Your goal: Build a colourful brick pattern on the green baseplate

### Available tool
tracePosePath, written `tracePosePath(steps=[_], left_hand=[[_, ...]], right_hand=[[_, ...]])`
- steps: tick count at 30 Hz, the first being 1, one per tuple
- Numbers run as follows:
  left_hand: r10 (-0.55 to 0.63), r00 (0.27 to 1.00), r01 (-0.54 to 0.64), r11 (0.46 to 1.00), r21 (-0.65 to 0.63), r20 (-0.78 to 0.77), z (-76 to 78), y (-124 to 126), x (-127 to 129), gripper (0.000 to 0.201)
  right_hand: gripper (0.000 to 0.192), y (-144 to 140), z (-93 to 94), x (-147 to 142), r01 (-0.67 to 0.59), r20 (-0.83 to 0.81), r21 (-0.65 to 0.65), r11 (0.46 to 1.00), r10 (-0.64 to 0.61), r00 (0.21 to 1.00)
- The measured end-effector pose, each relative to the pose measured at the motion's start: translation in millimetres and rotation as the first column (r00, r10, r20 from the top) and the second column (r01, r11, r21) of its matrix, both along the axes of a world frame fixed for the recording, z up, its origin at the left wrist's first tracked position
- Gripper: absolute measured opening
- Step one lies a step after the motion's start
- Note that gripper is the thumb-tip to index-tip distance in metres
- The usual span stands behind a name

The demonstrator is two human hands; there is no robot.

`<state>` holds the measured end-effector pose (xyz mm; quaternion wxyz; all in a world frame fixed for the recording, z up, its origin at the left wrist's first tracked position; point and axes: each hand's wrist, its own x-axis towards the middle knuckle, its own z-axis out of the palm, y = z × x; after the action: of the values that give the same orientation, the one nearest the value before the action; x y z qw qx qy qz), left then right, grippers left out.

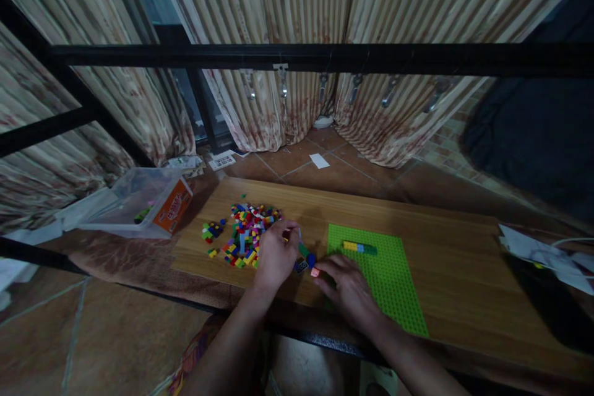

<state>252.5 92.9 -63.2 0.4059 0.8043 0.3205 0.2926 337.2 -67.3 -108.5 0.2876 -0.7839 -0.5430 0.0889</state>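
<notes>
My left hand [277, 252] is over the right side of a loose heap of small toy building bricks [242, 246]. Its fingers are curled together, and whatever they pinch is too small to make out. My right hand [350, 291] holds a small pink brick [315, 272] between fingertips and thumb, at the left edge of a green baseplate [390, 278]. Between the hands lie a blue brick [311, 258], a green brick [303, 250] and a dark patterned piece [301, 265]. On the baseplate is a row of yellow, light blue and dark green bricks [360, 248].
The wooden tabletop [457, 260] carries a black flat object [552, 297] and white papers [542, 253] at the right. A clear plastic box [127, 198] with an orange label stands left of it. A black metal bar [306, 57] with hanging clips crosses beyond the table, before curtains.
</notes>
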Motion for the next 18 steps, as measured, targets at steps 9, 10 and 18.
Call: tracePosePath(steps=[9,10,18], left_hand=[[-0.005,1.000,0.005,1.000,0.005,-0.026,-3.5,8.1,-2.9,0.018],[0.002,1.000,-0.002,1.000,0.005,-0.026,-4.1,9.3,-2.9,0.018],[-0.044,0.999,0.044,0.999,-0.005,-0.013,-0.9,9.2,0.0,0.019]], right_hand=[[0.022,5.8,-8.8,3.7,0.077,-0.052,0.025,0.997,-0.076,0.996],[0.025,9.1,-8.1,5.3,0.067,-0.049,0.027,0.997,-0.066,0.997],[0.029,28.4,-1.6,5.3,0.006,-0.012,-0.032,0.999,-0.007,1.000]])
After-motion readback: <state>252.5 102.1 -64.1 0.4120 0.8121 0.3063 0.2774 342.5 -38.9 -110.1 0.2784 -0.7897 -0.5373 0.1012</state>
